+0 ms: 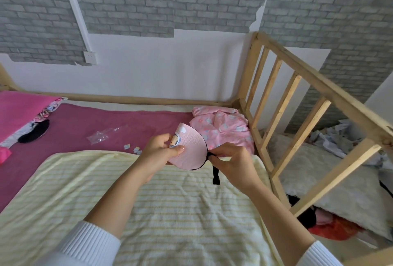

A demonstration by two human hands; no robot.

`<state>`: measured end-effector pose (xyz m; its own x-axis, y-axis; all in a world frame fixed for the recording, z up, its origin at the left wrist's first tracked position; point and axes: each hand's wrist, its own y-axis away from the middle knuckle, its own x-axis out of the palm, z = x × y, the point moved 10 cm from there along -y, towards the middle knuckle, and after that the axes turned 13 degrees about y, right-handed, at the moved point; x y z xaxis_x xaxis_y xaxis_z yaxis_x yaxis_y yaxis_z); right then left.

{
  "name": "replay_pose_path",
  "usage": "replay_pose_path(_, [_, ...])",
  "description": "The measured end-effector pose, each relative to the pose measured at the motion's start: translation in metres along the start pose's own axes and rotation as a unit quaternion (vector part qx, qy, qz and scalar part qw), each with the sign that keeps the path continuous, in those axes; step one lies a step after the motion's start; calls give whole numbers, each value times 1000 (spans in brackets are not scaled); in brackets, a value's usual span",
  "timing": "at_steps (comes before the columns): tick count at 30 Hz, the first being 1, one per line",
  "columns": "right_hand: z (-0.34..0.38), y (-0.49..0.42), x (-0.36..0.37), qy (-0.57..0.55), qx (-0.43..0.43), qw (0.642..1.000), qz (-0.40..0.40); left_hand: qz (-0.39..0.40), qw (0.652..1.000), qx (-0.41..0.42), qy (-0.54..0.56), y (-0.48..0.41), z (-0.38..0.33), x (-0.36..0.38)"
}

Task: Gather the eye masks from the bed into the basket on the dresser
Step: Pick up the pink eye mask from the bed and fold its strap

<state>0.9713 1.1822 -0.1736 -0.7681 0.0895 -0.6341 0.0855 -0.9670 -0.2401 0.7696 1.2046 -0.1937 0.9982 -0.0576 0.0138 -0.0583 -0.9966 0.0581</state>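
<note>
A pink eye mask (192, 148) with a cartoon print and black edging is held up over the bed, folded. My left hand (160, 150) pinches its left side. My right hand (231, 159) grips its right end, where the black strap (216, 175) hangs down. A black eye mask (35, 131) lies on the magenta sheet (85, 116) at the far left, beside the pink pillow. The basket and dresser are out of view.
A yellow striped blanket (170, 212) covers the near bed. A pink patterned garment (225, 131) lies by the wooden footboard rail (297, 104). A clear plastic wrapper (104, 135) and small paper bits (133, 148) sit on the sheet. Cluttered bedding lies beyond the rail.
</note>
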Motion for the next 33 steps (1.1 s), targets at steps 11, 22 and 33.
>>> replay_pose_path(11, [-13,2,6,-444,147,874,131,-74,997,-1,-23,0,11,-30])
replay_pose_path(22, [-10,-21,-21,244,12,970,-5,29,996,44,-65,8,6,0])
replay_pose_path(33, [-25,8,54,-154,107,966,178,12,991,2,130,7,19,3])
